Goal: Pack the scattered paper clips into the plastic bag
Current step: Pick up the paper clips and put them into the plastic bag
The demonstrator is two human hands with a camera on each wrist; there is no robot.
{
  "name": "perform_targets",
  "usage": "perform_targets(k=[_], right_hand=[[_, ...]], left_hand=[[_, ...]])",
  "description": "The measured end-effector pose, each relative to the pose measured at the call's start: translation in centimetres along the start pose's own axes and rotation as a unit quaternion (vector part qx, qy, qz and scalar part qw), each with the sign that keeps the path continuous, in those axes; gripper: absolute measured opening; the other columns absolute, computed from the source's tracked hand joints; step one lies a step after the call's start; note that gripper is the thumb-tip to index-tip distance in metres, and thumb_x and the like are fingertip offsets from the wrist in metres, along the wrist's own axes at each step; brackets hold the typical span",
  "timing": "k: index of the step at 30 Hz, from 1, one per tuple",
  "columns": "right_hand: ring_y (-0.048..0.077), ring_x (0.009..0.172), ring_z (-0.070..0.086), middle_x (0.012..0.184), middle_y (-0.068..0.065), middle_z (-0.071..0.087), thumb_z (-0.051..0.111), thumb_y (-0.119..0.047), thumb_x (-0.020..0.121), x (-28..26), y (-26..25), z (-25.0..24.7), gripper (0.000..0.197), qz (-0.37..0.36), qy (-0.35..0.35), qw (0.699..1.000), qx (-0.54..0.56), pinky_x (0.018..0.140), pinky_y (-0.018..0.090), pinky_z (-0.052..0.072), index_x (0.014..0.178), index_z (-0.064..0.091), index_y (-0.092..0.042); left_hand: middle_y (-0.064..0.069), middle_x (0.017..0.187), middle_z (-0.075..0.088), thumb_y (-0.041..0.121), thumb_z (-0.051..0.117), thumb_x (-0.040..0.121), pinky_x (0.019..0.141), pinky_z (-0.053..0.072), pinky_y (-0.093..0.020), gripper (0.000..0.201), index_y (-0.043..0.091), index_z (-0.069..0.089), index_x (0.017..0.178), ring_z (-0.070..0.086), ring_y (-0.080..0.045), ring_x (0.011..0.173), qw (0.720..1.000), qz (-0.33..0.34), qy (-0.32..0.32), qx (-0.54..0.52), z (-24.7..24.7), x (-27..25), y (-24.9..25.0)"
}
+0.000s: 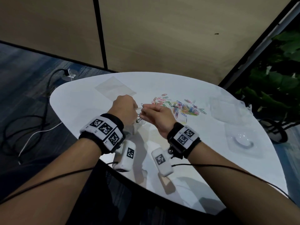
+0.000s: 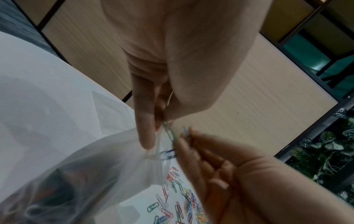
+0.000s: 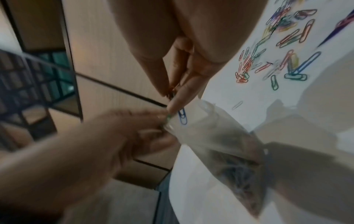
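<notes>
A clear plastic bag with several paper clips in its bottom hangs just above the white table. My left hand pinches the bag's rim and holds its mouth up. My right hand pinches a few paper clips at that mouth; a blue clip and a green clip stick out from its fingertips into the opening. The scattered coloured paper clips lie in a loose pile on the table, right of both hands.
A second, flat clear bag lies at the table's far left. Crumpled clear plastic and a clear blister pack sit at the right. Cables run over the floor on the left, and plants stand at the right.
</notes>
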State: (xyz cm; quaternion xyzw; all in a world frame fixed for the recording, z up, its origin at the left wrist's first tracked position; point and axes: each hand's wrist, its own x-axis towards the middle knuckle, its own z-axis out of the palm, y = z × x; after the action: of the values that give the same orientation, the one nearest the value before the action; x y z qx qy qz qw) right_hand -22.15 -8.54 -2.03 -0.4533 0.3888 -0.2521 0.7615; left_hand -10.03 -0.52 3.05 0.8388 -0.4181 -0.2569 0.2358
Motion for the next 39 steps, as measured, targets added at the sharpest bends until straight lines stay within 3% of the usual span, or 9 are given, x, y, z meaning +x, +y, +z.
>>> perform_targets(k=[8,13,15,19,22,25,27,34,39], right_hand=[[0.020,0.078,0.074,0.080,0.006,0.076,0.076,-0.003,0.077,0.8,1.6,0.1,0.010,-0.121,0.030,0.931,-0.344,0.083,0.034,0.060,0.083,0.077,-0.012],[0.022,0.067,0.059,0.070,0.001,0.066,0.055,-0.007,0.085,1.1,0.5,0.4,0.023,-0.195,-0.097,0.794,-0.568,0.067,0.029,0.047,0.071,0.068,-0.020],[0.021,0.070,0.065,0.074,0.002,0.070,0.054,-0.003,0.084,1.4,-0.2,0.4,0.026,-0.189,-0.130,0.810,-0.539,0.070,0.030,0.053,0.076,0.072,-0.021],[0.022,0.077,0.072,0.084,0.011,0.073,0.047,0.012,0.086,3.2,-1.4,-1.3,0.032,-0.111,-0.068,0.946,-0.295,0.072,0.031,0.059,0.086,0.074,-0.003],[0.027,0.097,0.071,0.098,0.008,0.073,0.047,0.007,0.091,6.4,-0.9,-4.4,0.033,-0.074,0.014,0.940,-0.334,0.079,0.033,0.058,0.092,0.075,-0.010],[0.022,0.116,0.063,0.126,0.003,0.067,0.049,-0.010,0.097,8.8,0.3,-5.9,0.031,-0.070,0.039,0.867,-0.492,0.092,0.019,0.050,0.120,0.069,-0.018],[0.025,0.119,0.060,0.136,0.006,0.059,0.046,-0.019,0.101,9.3,0.9,-5.0,0.037,-0.075,0.006,0.832,-0.550,0.078,0.004,0.044,0.137,0.056,-0.017],[0.025,0.149,0.017,0.164,0.007,0.010,0.028,-0.034,0.103,7.6,5.7,-4.0,0.058,-0.132,-0.182,0.520,-0.824,0.120,0.045,0.019,0.154,0.017,-0.009],[0.029,0.151,0.003,0.164,0.000,0.002,0.014,-0.047,0.102,5.5,5.8,-11.6,0.061,-0.185,-0.147,0.427,-0.873,0.121,0.053,0.011,0.156,0.005,-0.020]], left_hand=[[-0.014,0.107,0.072,0.000,0.055,0.088,0.089,0.059,-0.041,0.029,0.010,0.074,0.107,0.072,-0.033,0.094,1.000,0.001,-0.006,-0.023,0.0,0.3,-0.3],[-0.015,0.103,0.073,0.001,0.053,0.090,0.093,0.057,-0.040,0.029,0.008,0.073,0.109,0.071,-0.032,0.096,1.000,0.010,-0.002,-0.021,0.1,0.2,-0.2],[-0.016,0.104,0.072,0.001,0.054,0.089,0.092,0.058,-0.040,0.028,0.009,0.072,0.109,0.072,-0.033,0.094,1.000,0.007,0.003,-0.023,0.0,0.3,-0.4],[-0.014,0.105,0.072,0.001,0.053,0.091,0.089,0.059,-0.040,0.028,0.010,0.073,0.108,0.072,-0.032,0.090,0.999,-0.004,0.019,-0.030,-0.8,0.3,-1.2],[-0.014,0.109,0.071,0.001,0.051,0.092,0.089,0.059,-0.040,0.030,0.010,0.073,0.109,0.072,-0.032,0.091,0.999,-0.010,0.021,-0.037,-1.3,0.3,-2.4],[-0.015,0.113,0.069,0.003,0.049,0.093,0.090,0.059,-0.041,0.030,0.010,0.073,0.110,0.072,-0.034,0.093,0.999,-0.012,0.026,-0.039,-1.8,0.4,-3.3],[-0.015,0.110,0.070,0.004,0.048,0.093,0.089,0.059,-0.041,0.031,0.009,0.073,0.110,0.071,-0.034,0.093,0.999,-0.011,0.026,-0.037,-2.1,0.4,-3.7],[-0.015,0.106,0.071,0.004,0.049,0.094,0.088,0.059,-0.042,0.029,0.009,0.073,0.111,0.071,-0.034,0.091,0.999,-0.009,0.022,-0.027,-2.4,0.5,-3.6],[-0.016,0.104,0.071,0.004,0.049,0.094,0.088,0.059,-0.042,0.029,0.009,0.072,0.111,0.072,-0.033,0.090,0.999,-0.006,0.016,-0.029,-2.0,0.3,-3.3]])
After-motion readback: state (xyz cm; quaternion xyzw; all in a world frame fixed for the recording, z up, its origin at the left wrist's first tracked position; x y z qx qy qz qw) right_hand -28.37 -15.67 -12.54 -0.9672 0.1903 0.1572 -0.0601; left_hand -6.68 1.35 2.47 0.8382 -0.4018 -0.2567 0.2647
